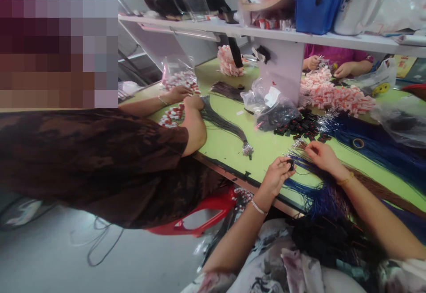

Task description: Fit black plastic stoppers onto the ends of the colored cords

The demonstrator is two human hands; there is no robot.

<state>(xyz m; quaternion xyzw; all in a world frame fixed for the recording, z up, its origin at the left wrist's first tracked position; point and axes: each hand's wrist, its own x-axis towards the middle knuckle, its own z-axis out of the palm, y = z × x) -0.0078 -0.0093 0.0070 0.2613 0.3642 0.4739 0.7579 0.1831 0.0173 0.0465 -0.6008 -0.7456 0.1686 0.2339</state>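
Observation:
My left hand (pixel 277 176) pinches a small black plastic connector housing (pixel 290 165) above the table's front edge. A thin dark wire appears to loop from the housing toward the right. My right hand (pixel 323 156) is closed in a pinch at the metal-tipped ends of a bundle of brown wires (pixel 374 184); the fingers partly hide the wire they grip. Blue wires (pixel 306 191) spread below both hands and hang over the edge toward my lap. Beyond my hands lies a pile of black connector housings (pixel 301 124).
Dark blue wires (pixel 376 138) with a tape roll (pixel 358 143) lie at right. A clear plastic bag (pixel 266 102) stands behind the housings. At left a co-worker's arm (pixel 195 126) reaches beside a grey wire bundle (pixel 226 124). Another person's hands (pixel 344 69) work beyond pink-white connectors (pixel 339 93).

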